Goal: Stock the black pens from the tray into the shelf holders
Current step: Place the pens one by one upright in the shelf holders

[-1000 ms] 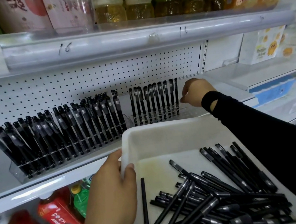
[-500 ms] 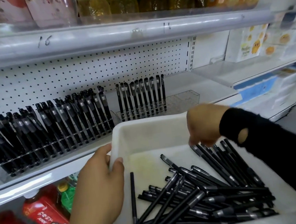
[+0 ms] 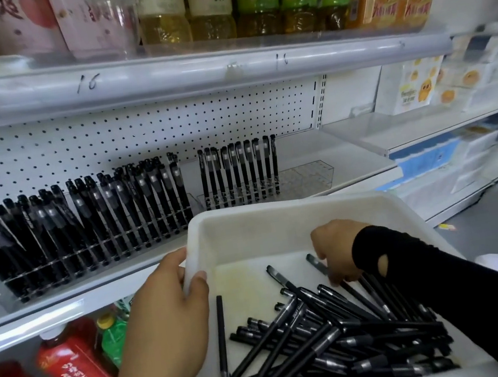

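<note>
The white tray [image 3: 277, 213] is being gripped at its left rim by the left hand [image 3: 171, 324], with the thumb hooked over the edge into the tray. The right hand [image 3: 337, 252] is being held inside the tray, with its fingers curled down around a black pen [image 3: 316, 264]. That pen's end is being pointed up and left toward the tray's far wall, its long axis diagonal. Below it, a pile of pens [image 3: 331, 348] is being carried crisscrossed on the tray floor, most axes slanting. A lone pen [image 3: 221, 333] is being carried along the left wall, lying front to back. On the shelf [image 3: 349, 152], the left holder [image 3: 84, 227] is being packed with pens leaning leftward, caps up. An upright row of pens [image 3: 238, 170] is being supported in the left part of the clear right holder [image 3: 304, 178].
</note>
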The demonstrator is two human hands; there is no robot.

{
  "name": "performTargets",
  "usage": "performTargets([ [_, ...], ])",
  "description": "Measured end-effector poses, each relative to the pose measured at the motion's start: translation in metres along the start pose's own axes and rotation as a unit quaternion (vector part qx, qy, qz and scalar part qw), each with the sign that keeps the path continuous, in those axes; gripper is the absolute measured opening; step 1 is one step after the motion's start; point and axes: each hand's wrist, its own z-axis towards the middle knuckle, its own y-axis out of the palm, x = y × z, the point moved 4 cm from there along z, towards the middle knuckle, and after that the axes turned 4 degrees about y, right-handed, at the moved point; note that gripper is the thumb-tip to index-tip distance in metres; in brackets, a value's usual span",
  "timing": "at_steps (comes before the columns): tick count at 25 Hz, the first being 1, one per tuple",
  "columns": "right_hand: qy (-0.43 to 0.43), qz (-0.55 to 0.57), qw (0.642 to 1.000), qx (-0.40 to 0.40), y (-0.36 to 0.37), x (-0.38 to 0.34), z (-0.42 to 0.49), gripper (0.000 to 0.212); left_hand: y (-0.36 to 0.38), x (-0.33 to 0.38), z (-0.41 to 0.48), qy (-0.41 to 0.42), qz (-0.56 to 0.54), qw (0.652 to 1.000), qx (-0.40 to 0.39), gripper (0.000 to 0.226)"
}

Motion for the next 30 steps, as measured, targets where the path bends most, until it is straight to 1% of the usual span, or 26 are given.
performTargets([
  [1, -0.003, 0.025, 1.000, -0.017, 0.003, -0.001, 0.001, 0.032, 0.000, 0.000, -0.001, 0.002, 0.001, 1.000, -0.002, 0.034],
  [2, -0.009, 0.061, 0.998, -0.023, 0.001, -0.001, 0.001, 0.026, 0.000, 0.000, -0.001, 0.004, 0.003, 1.000, -0.004, 0.034],
  [4, -0.035, 0.164, 0.986, 0.004, -0.015, 0.003, -0.003, 0.007, -0.001, 0.001, -0.002, 0.007, 0.005, 1.000, -0.004, 0.033],
  [5, -0.052, 0.222, 0.973, 0.028, -0.029, 0.006, -0.005, 0.004, -0.001, 0.001, -0.002, 0.009, 0.008, 1.000, -0.002, 0.032],
  [6, -0.070, 0.278, 0.957, 0.054, -0.043, 0.010, -0.007, 0.006, -0.001, 0.001, -0.002, 0.010, 0.013, 1.000, -0.001, 0.032],
  [9, -0.109, 0.433, 0.884, 0.138, -0.084, 0.025, -0.007, 0.008, -0.001, 0.001, -0.002, 0.008, 0.013, 1.000, -0.002, 0.032],
  [11, -0.108, 0.494, 0.836, 0.213, -0.107, 0.040, 0.004, 0.010, -0.001, 0.001, -0.002, 0.005, 0.008, 1.000, -0.005, 0.031],
  [14, -0.059, 0.548, 0.762, 0.340, -0.124, 0.066, 0.030, 0.014, 0.000, 0.001, -0.001, 0.002, 0.012, 1.000, -0.010, 0.033],
  [15, -0.039, 0.553, 0.746, 0.370, -0.124, 0.072, 0.040, 0.014, 0.000, 0.001, 0.000, 0.002, 0.014, 1.000, -0.011, 0.033],
  [16, -0.023, 0.543, 0.740, 0.395, -0.123, 0.073, 0.049, 0.015, 0.000, 0.000, 0.000, 0.002, 0.013, 1.000, -0.011, 0.033],
  [17, -0.012, 0.523, 0.742, 0.419, -0.121, 0.072, 0.058, 0.015, 0.000, -0.001, 0.001, 0.003, 0.011, 1.000, -0.011, 0.033],
  [19, -0.001, 0.468, 0.752, 0.464, -0.120, 0.067, 0.072, 0.011, 0.000, -0.003, 0.002, 0.003, 0.012, 1.000, -0.013, 0.033],
  [21, 0.004, 0.427, 0.761, 0.488, -0.122, 0.061, 0.081, 0.008, 0.001, -0.003, 0.002, 0.002, 0.012, 1.000, -0.015, 0.032],
  [25, -0.007, 0.414, 0.769, 0.487, -0.122, 0.056, 0.101, 0.016, 0.003, -0.004, 0.003, -0.003, 0.004, 1.000, -0.015, 0.032],
  [28, -0.018, 0.406, 0.769, 0.493, -0.125, 0.056, 0.108, 0.014, 0.004, -0.004, 0.004, -0.003, 0.008, 1.000, -0.018, 0.032],
  [30, -0.021, 0.379, 0.785, 0.490, -0.125, 0.053, 0.113, 0.012, 0.003, -0.004, 0.004, -0.004, 0.009, 1.000, -0.022, 0.033],
])
